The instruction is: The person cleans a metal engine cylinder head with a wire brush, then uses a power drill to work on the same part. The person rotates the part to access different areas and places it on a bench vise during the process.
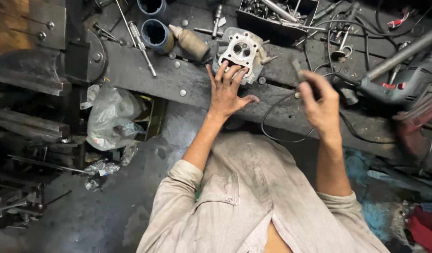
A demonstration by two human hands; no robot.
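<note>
Steel bits fill black tray [253, 21]; left hand [227, 91] apart.

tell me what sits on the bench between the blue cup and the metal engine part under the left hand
A grimy tan squeeze bottle lies on its side between the blue cup and the engine part, seen in the head view.

Bare strip of dark, grimy counter [145, 75] open at centre-left of frame. Right blocked: grey electric drill [403, 84], looping black cable [291, 138]. Top crowded: brown plastic bottle [190, 42], black parts tray [277, 14].

crumpled clear plastic bag [110, 117] below the bench, tan squeeze bottle [190, 42] lying on bench
</note>
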